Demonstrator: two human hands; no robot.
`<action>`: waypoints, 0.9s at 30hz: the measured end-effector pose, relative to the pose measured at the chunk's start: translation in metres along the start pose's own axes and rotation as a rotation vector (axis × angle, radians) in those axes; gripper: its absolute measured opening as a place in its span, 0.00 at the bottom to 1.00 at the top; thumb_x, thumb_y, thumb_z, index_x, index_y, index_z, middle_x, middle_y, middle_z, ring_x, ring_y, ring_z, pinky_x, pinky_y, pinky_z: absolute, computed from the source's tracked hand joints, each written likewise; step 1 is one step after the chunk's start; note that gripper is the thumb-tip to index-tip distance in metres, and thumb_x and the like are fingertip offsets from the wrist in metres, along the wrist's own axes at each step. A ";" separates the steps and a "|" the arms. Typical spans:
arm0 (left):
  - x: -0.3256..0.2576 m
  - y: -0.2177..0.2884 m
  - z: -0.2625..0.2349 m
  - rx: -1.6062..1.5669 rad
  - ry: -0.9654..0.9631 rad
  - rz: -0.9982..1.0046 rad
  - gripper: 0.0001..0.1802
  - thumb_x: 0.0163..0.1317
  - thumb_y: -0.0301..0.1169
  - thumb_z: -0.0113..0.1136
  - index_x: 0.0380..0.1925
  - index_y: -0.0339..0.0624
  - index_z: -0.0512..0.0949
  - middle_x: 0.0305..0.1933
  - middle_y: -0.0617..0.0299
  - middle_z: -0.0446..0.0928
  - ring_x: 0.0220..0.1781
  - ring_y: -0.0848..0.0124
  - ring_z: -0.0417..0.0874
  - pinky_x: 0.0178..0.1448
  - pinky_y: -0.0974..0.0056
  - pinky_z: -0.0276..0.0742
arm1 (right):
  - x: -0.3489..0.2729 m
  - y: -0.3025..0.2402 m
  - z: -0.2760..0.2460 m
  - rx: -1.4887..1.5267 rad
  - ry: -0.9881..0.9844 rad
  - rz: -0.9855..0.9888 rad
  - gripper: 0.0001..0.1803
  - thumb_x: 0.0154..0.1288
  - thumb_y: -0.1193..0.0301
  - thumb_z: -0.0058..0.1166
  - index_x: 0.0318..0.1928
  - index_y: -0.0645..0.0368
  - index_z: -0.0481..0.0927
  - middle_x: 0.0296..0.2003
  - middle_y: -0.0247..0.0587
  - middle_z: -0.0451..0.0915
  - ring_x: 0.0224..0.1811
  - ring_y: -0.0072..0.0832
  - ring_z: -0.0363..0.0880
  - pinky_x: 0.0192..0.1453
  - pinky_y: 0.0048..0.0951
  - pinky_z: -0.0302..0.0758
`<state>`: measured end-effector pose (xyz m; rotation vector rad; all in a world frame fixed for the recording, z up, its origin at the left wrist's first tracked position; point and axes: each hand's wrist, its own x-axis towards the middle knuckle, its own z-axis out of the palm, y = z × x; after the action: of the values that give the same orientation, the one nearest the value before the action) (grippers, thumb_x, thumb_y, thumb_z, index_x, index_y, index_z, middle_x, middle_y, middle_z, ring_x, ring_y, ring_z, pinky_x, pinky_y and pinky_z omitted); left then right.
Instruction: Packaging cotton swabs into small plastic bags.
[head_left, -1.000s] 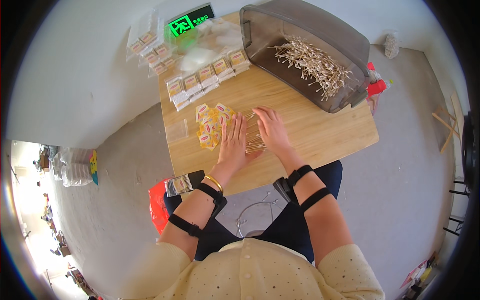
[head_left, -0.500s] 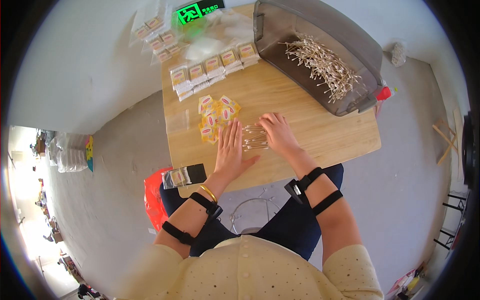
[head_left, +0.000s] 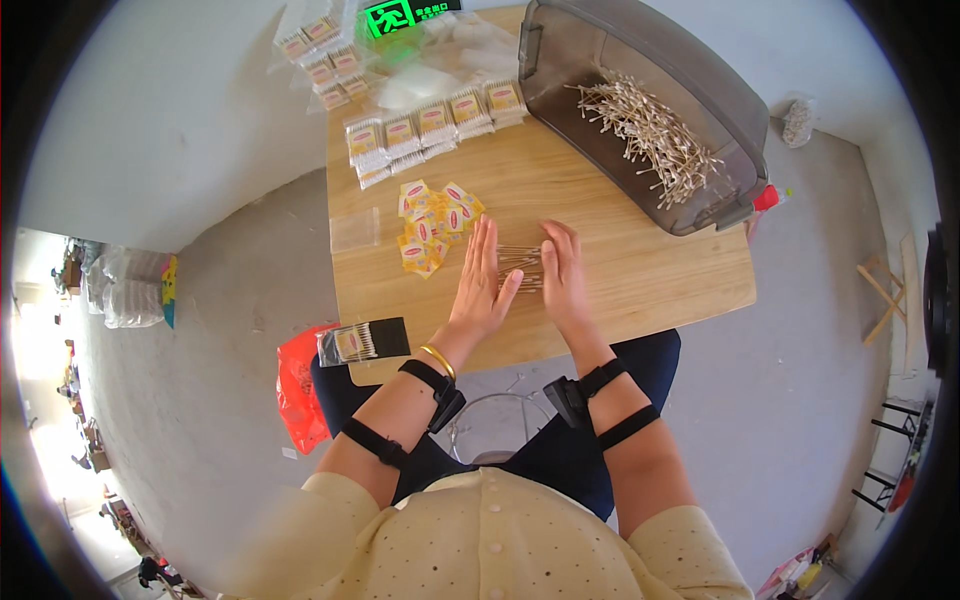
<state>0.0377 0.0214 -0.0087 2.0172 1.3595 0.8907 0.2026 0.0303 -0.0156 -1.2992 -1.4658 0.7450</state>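
Note:
A small batch of cotton swabs [head_left: 520, 263] lies crosswise on the wooden table, between my two hands. At the swabs' left ends stands my left hand [head_left: 478, 285], its fingers stretched out straight and its thumb spread toward the swabs. My right hand [head_left: 565, 278] is upright at their right ends, fingers extended and slightly bent. Both palms face each other and neither hand grasps anything. The tips of the swabs are partly hidden by the hands. Just left of my left hand is a loose pile of yellow-and-white printed cards [head_left: 428, 228].
A grey plastic bin [head_left: 560, 125] with a heap of loose swabs [head_left: 650, 135] sits at the back right. Packed swab bundles [head_left: 432, 125] stand in rows at the back, near clear bags [head_left: 320, 65]. A bagged sample pack [head_left: 355, 342] lies at the table's [head_left: 640, 300] front left edge.
My right hand has turned from reaching over the swabs to standing upright at their right ends. My left hand has shifted right against their left ends. The swabs are more closely gathered.

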 end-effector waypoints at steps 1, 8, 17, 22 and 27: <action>0.000 -0.002 0.002 -0.001 0.002 -0.004 0.46 0.76 0.52 0.46 0.79 0.31 0.43 0.83 0.37 0.43 0.85 0.45 0.43 0.86 0.49 0.40 | 0.000 -0.002 0.006 -0.001 -0.005 0.000 0.18 0.80 0.71 0.41 0.63 0.64 0.73 0.63 0.56 0.71 0.66 0.51 0.70 0.70 0.43 0.68; 0.002 0.004 0.024 -0.096 0.004 -0.021 0.43 0.79 0.50 0.39 0.79 0.28 0.41 0.84 0.37 0.41 0.86 0.45 0.42 0.86 0.49 0.39 | 0.000 -0.001 0.021 0.103 -0.053 -0.012 0.22 0.80 0.70 0.39 0.69 0.63 0.68 0.68 0.54 0.69 0.72 0.49 0.66 0.75 0.42 0.62; -0.004 0.015 0.002 0.494 -0.205 0.094 0.43 0.77 0.56 0.41 0.80 0.36 0.48 0.85 0.50 0.44 0.87 0.54 0.41 0.86 0.42 0.32 | -0.006 0.012 -0.039 -0.042 0.177 0.048 0.22 0.76 0.78 0.37 0.68 0.63 0.69 0.66 0.52 0.71 0.70 0.47 0.66 0.75 0.41 0.63; -0.003 0.021 0.008 0.723 -0.265 0.130 0.47 0.74 0.63 0.36 0.80 0.38 0.51 0.85 0.56 0.46 0.87 0.63 0.41 0.85 0.41 0.25 | -0.026 0.009 -0.052 -0.170 0.195 0.035 0.21 0.75 0.81 0.36 0.64 0.63 0.71 0.63 0.53 0.72 0.67 0.49 0.69 0.73 0.42 0.65; -0.005 0.018 0.013 0.723 -0.317 0.090 0.49 0.73 0.65 0.38 0.79 0.37 0.52 0.85 0.56 0.48 0.87 0.63 0.41 0.86 0.41 0.26 | -0.032 0.007 -0.051 -0.164 0.196 -0.006 0.21 0.74 0.81 0.37 0.65 0.62 0.72 0.62 0.52 0.74 0.66 0.46 0.70 0.72 0.39 0.66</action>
<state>0.0565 0.0096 -0.0042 2.6183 1.5435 0.0715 0.2503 -0.0067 -0.0150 -1.4475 -1.3934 0.4863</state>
